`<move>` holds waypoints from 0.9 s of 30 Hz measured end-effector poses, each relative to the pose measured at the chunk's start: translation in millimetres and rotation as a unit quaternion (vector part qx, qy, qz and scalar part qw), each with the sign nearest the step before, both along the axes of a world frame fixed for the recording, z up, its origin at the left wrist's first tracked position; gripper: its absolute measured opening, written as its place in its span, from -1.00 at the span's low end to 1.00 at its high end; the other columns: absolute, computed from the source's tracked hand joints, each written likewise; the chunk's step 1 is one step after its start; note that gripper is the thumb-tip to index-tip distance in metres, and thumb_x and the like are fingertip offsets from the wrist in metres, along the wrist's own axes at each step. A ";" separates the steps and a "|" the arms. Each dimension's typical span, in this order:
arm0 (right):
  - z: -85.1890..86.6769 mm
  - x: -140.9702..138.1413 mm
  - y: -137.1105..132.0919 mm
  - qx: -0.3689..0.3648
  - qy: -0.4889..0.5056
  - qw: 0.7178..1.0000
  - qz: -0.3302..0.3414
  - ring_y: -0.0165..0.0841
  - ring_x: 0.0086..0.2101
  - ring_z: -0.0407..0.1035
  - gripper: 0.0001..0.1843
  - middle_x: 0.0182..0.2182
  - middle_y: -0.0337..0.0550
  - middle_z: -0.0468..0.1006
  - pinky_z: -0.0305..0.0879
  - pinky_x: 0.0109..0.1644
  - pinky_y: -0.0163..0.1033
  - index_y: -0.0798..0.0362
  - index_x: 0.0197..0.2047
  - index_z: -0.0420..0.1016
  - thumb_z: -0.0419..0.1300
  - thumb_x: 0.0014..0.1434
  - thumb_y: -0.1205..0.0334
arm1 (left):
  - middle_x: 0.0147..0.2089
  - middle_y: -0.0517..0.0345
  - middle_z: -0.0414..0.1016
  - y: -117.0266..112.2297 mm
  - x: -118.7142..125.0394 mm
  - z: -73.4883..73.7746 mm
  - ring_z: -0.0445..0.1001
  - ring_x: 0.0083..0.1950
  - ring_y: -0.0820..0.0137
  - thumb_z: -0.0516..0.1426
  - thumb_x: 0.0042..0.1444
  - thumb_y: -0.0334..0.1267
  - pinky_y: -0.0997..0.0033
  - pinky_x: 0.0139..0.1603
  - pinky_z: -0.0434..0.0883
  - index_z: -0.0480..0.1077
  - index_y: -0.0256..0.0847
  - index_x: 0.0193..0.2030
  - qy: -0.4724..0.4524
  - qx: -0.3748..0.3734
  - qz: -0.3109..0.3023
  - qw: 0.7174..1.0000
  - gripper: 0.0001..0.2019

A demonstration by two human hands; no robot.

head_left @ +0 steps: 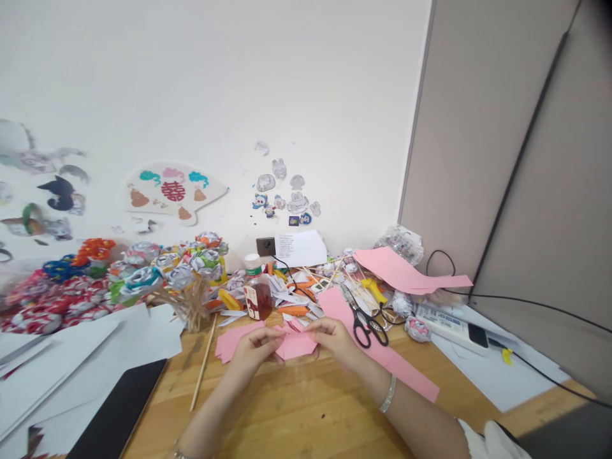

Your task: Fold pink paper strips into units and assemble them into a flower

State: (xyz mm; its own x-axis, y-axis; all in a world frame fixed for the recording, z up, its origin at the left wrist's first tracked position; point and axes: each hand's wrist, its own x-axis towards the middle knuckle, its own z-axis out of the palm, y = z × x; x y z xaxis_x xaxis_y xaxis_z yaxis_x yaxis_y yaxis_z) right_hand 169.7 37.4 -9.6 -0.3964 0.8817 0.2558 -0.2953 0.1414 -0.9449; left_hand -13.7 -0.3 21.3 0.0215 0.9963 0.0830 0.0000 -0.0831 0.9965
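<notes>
Between my two hands is a piece of folded pink paper (297, 344), held just above the wooden table. My left hand (258, 347) pinches its left edge between thumb and fingers. At the right edge, my right hand (332, 339) grips the paper the same way. More pink paper pieces (234, 341) lie flat beside my left hand. A long pink strip (406, 373) runs under a pair of black-handled scissors (367, 328), just right of my right hand. Behind the paper stands a bottle with a white cap (258, 293).
Paper flowers on sticks (186, 280) crowd the left back. A wooden stick (204, 363) and a black flat panel (119, 408) lie at left, near white sheets (62, 357). Paper scraps, cables and a white power strip (452, 328) spread toward the right.
</notes>
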 end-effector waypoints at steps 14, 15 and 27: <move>4.7 4.5 -2.9 0.051 -0.039 0.998 -0.013 -0.50 -0.63 0.31 -0.80 -0.59 -0.29 0.43 0.24 -0.53 -0.38 0.11 -0.41 0.51 0.24 -0.08 0.15 | -0.55 0.28 0.36 -4.0 1.0 4.0 0.40 -0.56 0.46 0.26 -0.26 -0.09 0.37 -0.46 0.44 0.42 -0.26 -0.49 -0.004 0.003 -0.037 0.999 -0.73; 4.2 5.2 -2.8 0.058 -0.050 0.997 -0.014 -0.50 -0.62 0.32 -0.80 -0.58 -0.29 0.44 0.24 -0.52 -0.38 0.11 -0.40 0.51 0.23 -0.07 0.15 | -0.55 0.30 0.34 -4.4 1.8 4.8 0.39 -0.56 0.46 0.25 -0.26 -0.07 0.37 -0.46 0.44 0.40 -0.26 -0.51 -0.006 -0.003 -0.039 0.999 -0.72; -2.3 12.5 3.6 0.178 -0.188 0.966 -0.003 -0.39 -0.38 0.37 -0.74 -0.36 -0.16 0.49 0.27 -0.36 -0.35 0.10 -0.19 0.48 0.12 0.05 0.23 | -0.57 0.28 0.34 3.9 -0.3 -7.0 0.33 -0.52 0.48 0.22 -0.24 -0.02 0.46 -0.46 0.35 0.39 -0.27 -0.46 0.069 -0.019 -0.072 0.995 -0.67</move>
State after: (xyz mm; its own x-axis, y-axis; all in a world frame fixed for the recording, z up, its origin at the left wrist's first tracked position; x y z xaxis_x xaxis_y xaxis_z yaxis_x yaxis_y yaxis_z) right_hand 182.2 41.1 -11.9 -0.5152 0.7675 0.3815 0.0615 0.4772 -0.8767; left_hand -13.9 3.6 14.3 0.1736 0.9843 0.0315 0.1282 -0.0543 0.9903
